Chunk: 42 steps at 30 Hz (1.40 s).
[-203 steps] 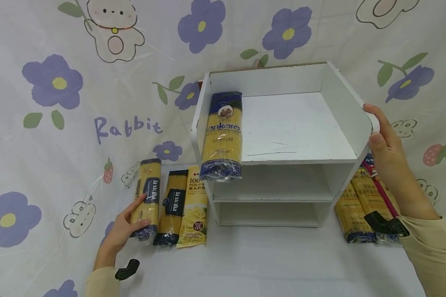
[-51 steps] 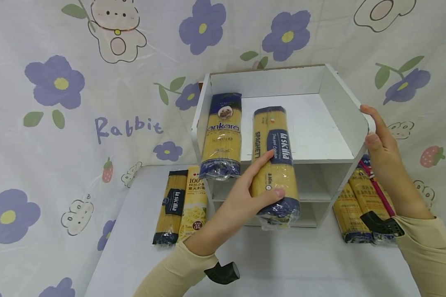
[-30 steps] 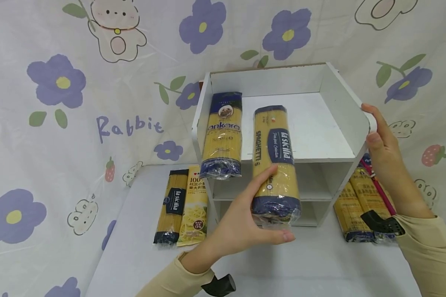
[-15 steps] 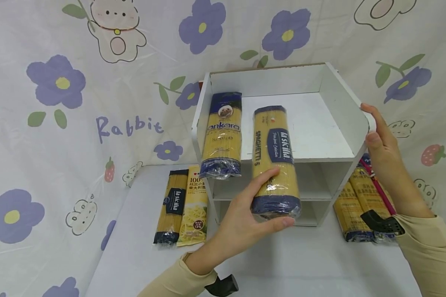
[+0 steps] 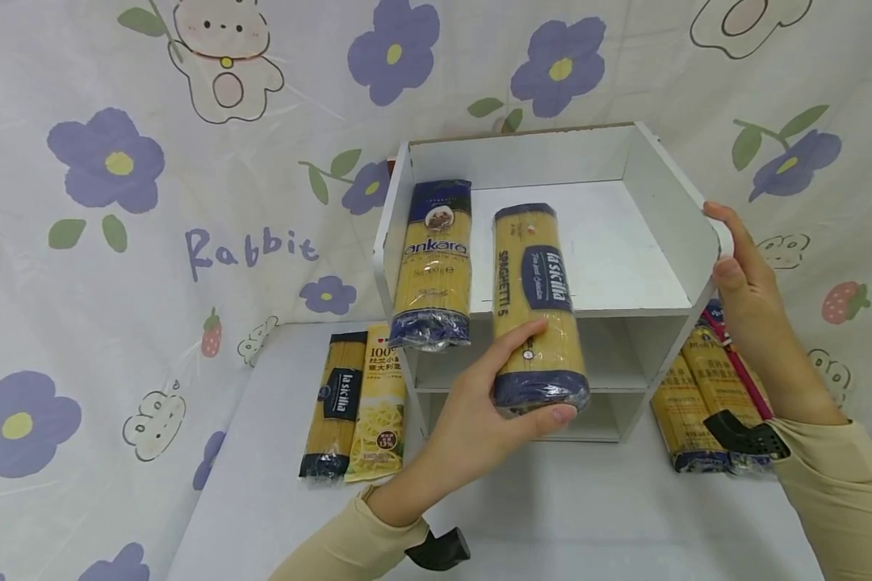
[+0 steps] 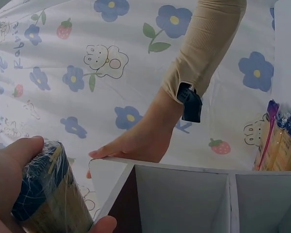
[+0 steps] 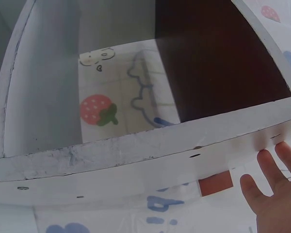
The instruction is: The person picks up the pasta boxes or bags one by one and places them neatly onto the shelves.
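Note:
My left hand (image 5: 472,420) grips the near end of a La Sicilia spaghetti pack (image 5: 530,274), with the index finger along its side and the thumb at its end. The pack lies tilted over the front edge of the top tier of a white shelf unit (image 5: 610,242). In the left wrist view, the pack's crinkled clear wrap (image 6: 53,174) shows between thumb and fingers. My right hand (image 5: 752,298) holds the front corner of the shelf's right side panel. An Ankara spaghetti pack (image 5: 436,258) lies along the left wall of that tier, its end jutting over the edge.
On the table left of the shelf lie another La Sicilia pack (image 5: 337,403) and a yellow pasta packet (image 5: 378,407). Several yellow packs (image 5: 698,411) lie to the right, partly behind my right arm. Two lower compartments (image 5: 610,351) open beneath the top tier.
My left hand has brought the La Sicilia pack from the table's left onto the top tier. Over the last second its thumb has risen to the pack's near end. The right hand stays put.

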### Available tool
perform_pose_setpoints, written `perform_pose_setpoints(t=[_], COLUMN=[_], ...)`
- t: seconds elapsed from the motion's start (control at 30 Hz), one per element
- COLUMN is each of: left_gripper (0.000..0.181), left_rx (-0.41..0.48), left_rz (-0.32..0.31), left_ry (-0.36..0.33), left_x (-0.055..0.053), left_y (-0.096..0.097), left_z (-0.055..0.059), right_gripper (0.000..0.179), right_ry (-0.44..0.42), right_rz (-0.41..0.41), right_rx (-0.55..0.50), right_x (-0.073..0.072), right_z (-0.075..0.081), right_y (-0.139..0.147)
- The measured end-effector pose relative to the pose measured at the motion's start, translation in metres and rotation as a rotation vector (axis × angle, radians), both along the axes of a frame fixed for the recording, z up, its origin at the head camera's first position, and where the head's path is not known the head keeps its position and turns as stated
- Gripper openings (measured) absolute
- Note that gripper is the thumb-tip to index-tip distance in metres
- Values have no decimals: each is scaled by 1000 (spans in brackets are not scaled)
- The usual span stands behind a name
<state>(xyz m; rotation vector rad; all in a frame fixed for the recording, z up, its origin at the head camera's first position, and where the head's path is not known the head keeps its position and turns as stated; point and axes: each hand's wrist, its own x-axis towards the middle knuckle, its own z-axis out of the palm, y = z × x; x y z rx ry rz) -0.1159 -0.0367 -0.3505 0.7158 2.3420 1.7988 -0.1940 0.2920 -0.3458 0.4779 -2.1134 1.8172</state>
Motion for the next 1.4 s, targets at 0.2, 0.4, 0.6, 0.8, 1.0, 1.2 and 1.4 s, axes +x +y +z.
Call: perform_pose_setpoints(t=[0.2, 0.4, 0.6, 0.8, 1.0, 1.2, 1.4], left_gripper=[77, 74, 72, 71, 74, 70, 47], left_rx=[21, 44, 54, 43, 0, -120, -36], left_rz=[11, 22, 19, 25, 35, 37, -88], left_ry=[-23, -28, -32, -29, 4, 68, 67], left_x=[-8, -15, -21, -26, -25, -13, 5], left_y=[5, 8, 10, 11, 10, 1, -12], left_z=[0, 0, -1, -2, -1, 6, 20], right_gripper=[61, 62, 62, 62, 62, 61, 62], right_ry=[8, 4, 15, 25, 27, 16, 44], right_rz=[-15, -16, 19, 40, 35, 22, 51], right_rx=[13, 2, -31, -50, -39, -18, -58], right_x=[0, 0, 0, -2, -2, -2, -3], right_z=[0, 0, -2, -3, -3, -3, -3], right_y=[0, -1, 0, 1, 1, 1, 1])
